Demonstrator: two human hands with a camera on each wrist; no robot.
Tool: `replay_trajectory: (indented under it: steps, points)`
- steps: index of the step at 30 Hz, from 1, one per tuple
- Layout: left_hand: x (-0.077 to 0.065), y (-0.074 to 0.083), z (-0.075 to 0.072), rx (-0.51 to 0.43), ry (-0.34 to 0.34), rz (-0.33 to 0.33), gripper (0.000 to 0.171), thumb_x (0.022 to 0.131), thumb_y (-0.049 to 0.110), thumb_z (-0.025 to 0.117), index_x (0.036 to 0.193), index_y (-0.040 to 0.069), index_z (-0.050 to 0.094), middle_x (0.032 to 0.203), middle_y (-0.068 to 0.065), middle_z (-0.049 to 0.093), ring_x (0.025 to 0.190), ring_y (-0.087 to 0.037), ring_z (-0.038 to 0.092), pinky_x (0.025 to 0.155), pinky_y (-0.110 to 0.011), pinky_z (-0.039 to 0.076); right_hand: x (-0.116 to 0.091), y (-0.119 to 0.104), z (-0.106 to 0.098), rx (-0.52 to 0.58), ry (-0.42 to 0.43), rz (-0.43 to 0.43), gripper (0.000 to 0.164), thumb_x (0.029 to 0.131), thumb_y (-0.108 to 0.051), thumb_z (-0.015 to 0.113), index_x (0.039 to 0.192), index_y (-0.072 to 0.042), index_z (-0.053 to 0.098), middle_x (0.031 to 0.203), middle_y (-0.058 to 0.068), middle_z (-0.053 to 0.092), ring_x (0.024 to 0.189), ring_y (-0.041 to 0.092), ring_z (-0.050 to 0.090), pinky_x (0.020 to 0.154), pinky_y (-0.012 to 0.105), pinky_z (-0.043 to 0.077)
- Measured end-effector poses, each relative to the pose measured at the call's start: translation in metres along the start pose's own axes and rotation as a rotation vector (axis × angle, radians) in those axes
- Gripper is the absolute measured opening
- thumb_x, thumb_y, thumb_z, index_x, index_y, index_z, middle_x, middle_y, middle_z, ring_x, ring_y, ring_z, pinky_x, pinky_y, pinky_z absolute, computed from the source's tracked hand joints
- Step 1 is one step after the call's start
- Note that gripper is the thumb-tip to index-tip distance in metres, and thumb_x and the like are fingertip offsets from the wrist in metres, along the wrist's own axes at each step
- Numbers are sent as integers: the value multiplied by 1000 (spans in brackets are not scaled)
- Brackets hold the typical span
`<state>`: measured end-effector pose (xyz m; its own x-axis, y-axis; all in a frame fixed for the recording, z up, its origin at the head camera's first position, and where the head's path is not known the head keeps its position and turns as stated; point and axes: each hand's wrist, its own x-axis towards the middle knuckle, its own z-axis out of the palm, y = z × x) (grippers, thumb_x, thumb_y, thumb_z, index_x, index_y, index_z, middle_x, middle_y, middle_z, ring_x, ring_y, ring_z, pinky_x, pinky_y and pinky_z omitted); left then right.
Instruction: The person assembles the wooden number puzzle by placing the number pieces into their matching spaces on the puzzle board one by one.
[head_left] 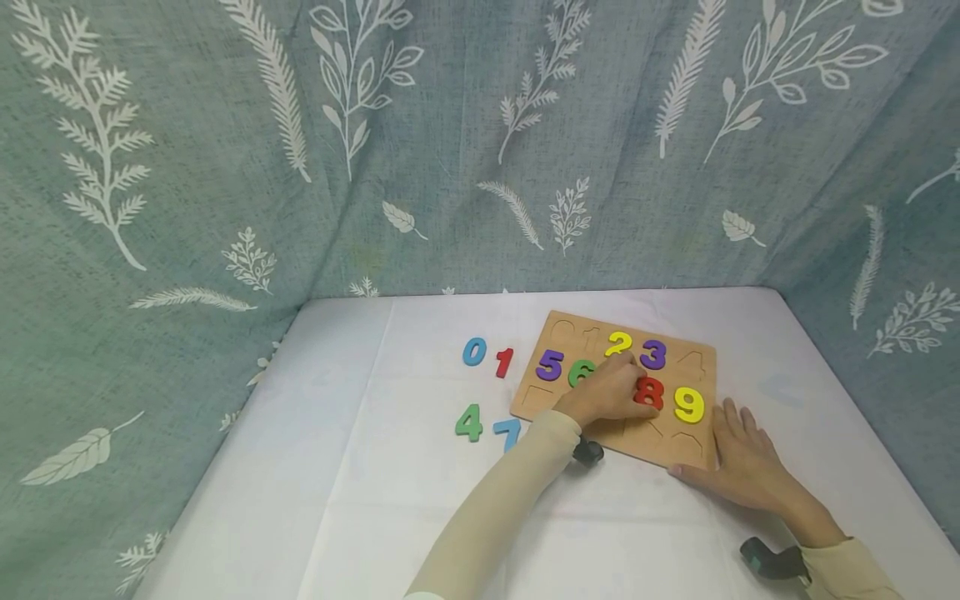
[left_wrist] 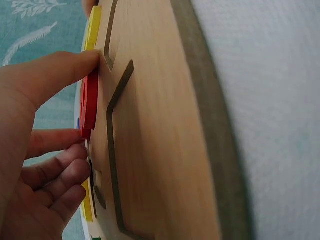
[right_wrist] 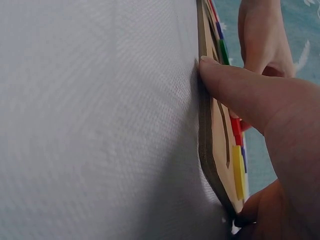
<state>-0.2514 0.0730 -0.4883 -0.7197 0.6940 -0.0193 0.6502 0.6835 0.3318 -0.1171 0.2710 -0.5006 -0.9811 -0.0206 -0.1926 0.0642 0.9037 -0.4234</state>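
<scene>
A wooden number board (head_left: 630, 437) lies at a slant on the white table. Over its middle, my left hand (head_left: 611, 390) pinches the red number 8 (head_left: 651, 393) between thumb and index finger. In the left wrist view the red 8 (left_wrist: 90, 102) stands proud of the board, with the other fingers loosely bent beside it. My right hand (head_left: 750, 458) rests at the board's right corner, its fingers extended along the side and its thumb (right_wrist: 225, 80) touching the near edge. A yellow 9 (head_left: 689, 405) sits beside the 8.
On the board are a yellow 2 (head_left: 619, 342), purple 3 (head_left: 653, 355), purple 5 (head_left: 550, 365) and partly covered green 6 (head_left: 581, 372). Left of it lie a blue 0 (head_left: 474, 351), red 1 (head_left: 504, 362), green 4 (head_left: 469, 422) and blue 7 (head_left: 507, 432). A patterned curtain (head_left: 450, 167) stands behind.
</scene>
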Motion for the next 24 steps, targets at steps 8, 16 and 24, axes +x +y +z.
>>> replay_trajectory:
  steps: [8, 16, 24]
  points:
    - [-1, -2, -6, -17, -2, 8, 59, 88, 55, 77, 126, 10, 70, 121, 3, 57, 101, -7, 50, 80, -14, 44, 0, 1, 1, -9, -3, 2, 132, 81, -67, 74, 155, 21, 8, 160, 47, 4, 148, 67, -1, 116, 79, 3]
    - [-14, -9, -26, -131, 41, -44, 67, 84, 56, 80, 133, 11, 69, 142, 1, 58, 125, -12, 52, 100, -21, 50, 0, 2, 2, -27, 13, -18, 131, 81, -67, 74, 155, 21, 10, 159, 48, 6, 148, 68, 2, 115, 80, 6]
    - [-47, -29, -62, -229, 114, -93, 71, 91, 51, 74, 148, 11, 57, 144, -1, 50, 130, -15, 49, 107, -30, 52, 2, 3, 2, -28, 16, -14, 131, 82, -66, 74, 155, 21, 9, 159, 48, 5, 148, 67, 1, 116, 79, 6]
